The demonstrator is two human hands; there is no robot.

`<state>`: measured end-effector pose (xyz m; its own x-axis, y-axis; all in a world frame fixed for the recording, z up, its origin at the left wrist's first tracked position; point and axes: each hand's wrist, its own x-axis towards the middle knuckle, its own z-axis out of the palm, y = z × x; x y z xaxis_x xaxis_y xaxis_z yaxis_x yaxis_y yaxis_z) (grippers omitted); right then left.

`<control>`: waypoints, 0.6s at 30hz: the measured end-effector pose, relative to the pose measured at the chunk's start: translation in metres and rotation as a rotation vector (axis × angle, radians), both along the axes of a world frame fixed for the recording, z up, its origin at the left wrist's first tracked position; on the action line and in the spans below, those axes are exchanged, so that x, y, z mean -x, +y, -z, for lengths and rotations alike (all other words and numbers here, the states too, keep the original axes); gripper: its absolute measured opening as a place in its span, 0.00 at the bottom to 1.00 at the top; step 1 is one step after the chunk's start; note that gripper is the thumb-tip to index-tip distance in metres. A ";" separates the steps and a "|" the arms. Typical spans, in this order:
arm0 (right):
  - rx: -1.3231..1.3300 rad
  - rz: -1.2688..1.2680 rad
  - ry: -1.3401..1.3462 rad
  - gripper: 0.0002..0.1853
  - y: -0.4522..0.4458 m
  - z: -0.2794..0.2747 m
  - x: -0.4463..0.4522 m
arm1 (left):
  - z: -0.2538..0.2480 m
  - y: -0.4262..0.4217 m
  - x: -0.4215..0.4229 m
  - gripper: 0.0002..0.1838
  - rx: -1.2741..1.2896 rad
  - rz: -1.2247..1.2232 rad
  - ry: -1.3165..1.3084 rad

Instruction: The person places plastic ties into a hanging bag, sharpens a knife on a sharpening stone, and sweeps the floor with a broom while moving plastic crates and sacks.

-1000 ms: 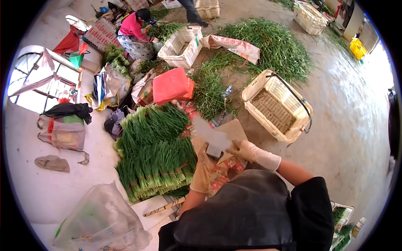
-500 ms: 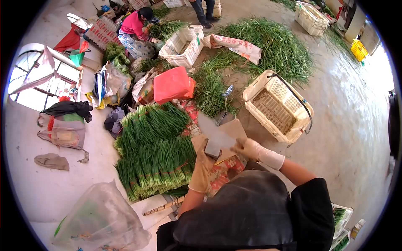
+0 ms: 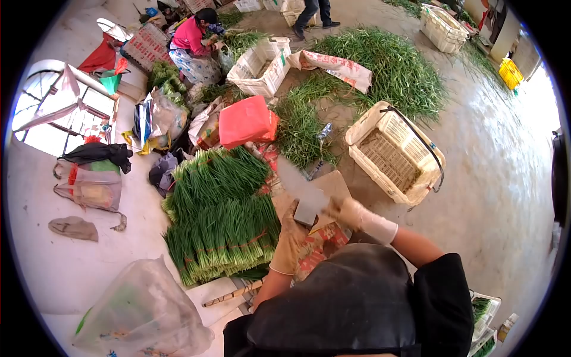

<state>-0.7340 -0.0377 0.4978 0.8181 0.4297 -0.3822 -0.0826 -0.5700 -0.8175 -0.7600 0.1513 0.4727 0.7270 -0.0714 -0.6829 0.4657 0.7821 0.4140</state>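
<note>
My left hand (image 3: pixel 289 236), in a stained glove, is closed on a grey block (image 3: pixel 306 212). My right hand (image 3: pixel 351 214), in a pale glove, grips the end of a wide flat blade (image 3: pixel 295 182), which is blurred and lies across the top of the block. Both hands are over a cardboard sheet (image 3: pixel 333 185) in front of my dark apron (image 3: pixel 333 297). Left of my left hand are tied bundles of green stalks (image 3: pixel 223 238).
A cream crate (image 3: pixel 395 152) stands to the right, below a heap of loose greens (image 3: pixel 380 71). Beyond the red bundle (image 3: pixel 245 122) is a white crate (image 3: pixel 260 66). A person in pink (image 3: pixel 189 37) sits at the back left; another person's legs (image 3: pixel 311 15) are behind.
The blade and my right hand have shifted slightly back and forth over the block. At the back, the other person's legs have stepped to the right.
</note>
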 end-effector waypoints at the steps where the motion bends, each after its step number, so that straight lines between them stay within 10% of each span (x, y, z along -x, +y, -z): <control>1: -0.050 -0.143 -0.077 0.24 0.002 0.001 0.012 | -0.001 0.001 -0.001 0.23 -0.002 0.002 0.002; 3: -0.071 -0.137 -0.166 0.25 0.004 0.007 0.013 | -0.001 -0.001 -0.001 0.22 0.071 -0.006 0.009; 5: 0.035 0.158 0.327 0.26 0.005 -0.026 -0.011 | 0.001 -0.003 0.001 0.21 0.101 0.073 -0.045; 7: 0.035 0.174 0.257 0.26 0.005 0.004 -0.010 | -0.002 -0.003 0.006 0.21 0.115 0.151 -0.094; 9: -0.050 -0.121 -0.421 0.26 0.008 0.020 0.008 | -0.009 -0.008 0.006 0.21 0.044 -0.070 -0.007; 11: -0.073 -0.120 -0.399 0.27 0.004 0.009 0.008 | 0.010 0.003 0.012 0.21 0.071 0.020 -0.020; 13: 0.117 0.102 0.257 0.31 0.003 -0.028 -0.016 | 0.010 0.002 0.009 0.21 0.100 0.108 -0.060; 18: 0.058 -0.186 -0.055 0.32 0.003 -0.007 0.010 | 0.009 0.008 0.008 0.20 0.088 -0.037 0.014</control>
